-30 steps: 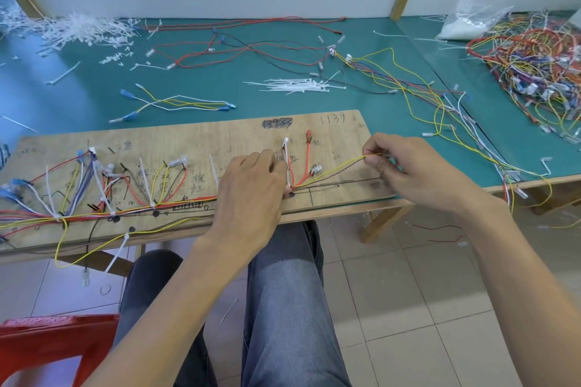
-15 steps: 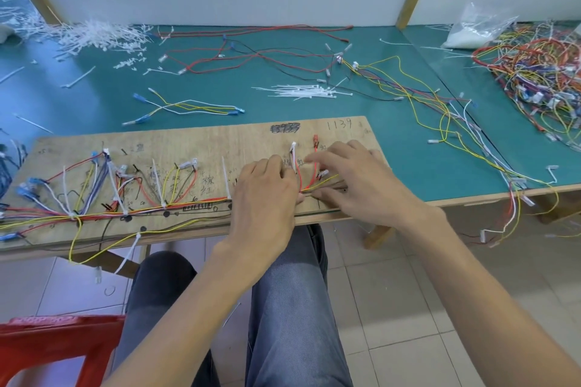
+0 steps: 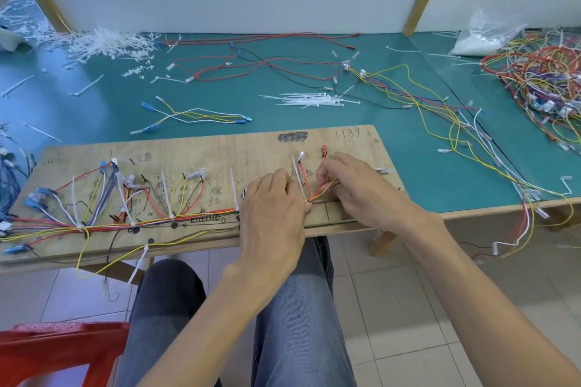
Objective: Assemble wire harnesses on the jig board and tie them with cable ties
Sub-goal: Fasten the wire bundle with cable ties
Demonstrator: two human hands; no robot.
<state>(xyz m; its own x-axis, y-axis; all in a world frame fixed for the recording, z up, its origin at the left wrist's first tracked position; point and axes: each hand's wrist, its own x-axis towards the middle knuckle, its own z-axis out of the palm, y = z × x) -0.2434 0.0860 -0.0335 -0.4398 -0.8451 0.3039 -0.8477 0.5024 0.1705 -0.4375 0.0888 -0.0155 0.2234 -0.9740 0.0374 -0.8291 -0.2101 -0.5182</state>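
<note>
**Near field.** A person's legs (image 3: 289, 308) in grey trousers, with a red stool (image 3: 56, 352) at the lower left.

**Middle field.** The jig board (image 3: 251, 151), a wooden plank, lies along the near edge of the green surface (image 3: 94, 110). The wire harness (image 3: 188, 217) runs lengthwise over the board's left and middle parts. Its branches fan towards the far edge, and white cable ties (image 3: 234, 188) stand up from the trunk at intervals. The left hand (image 3: 273, 207) lies palm down on the trunk's right end, its grip closed on the harness where the wires fork. Just beside it, the right hand (image 3: 355, 188) has its grip narrow, pinching the orange and yellow branch wires (image 3: 323, 190) that rise from that fork.

**Far field.**
- A short wire set with blue terminals (image 3: 195, 115) lies beyond the board.
- A loose bundle of white ties (image 3: 308, 99) lies mid-surface, with red and black leads (image 3: 267, 63) behind it.
- A heap of white offcuts (image 3: 103, 42) fills the far left corner.
- A tangled pile of wires (image 3: 547, 78) and a plastic bag (image 3: 481, 38) occupy the far right.
</note>
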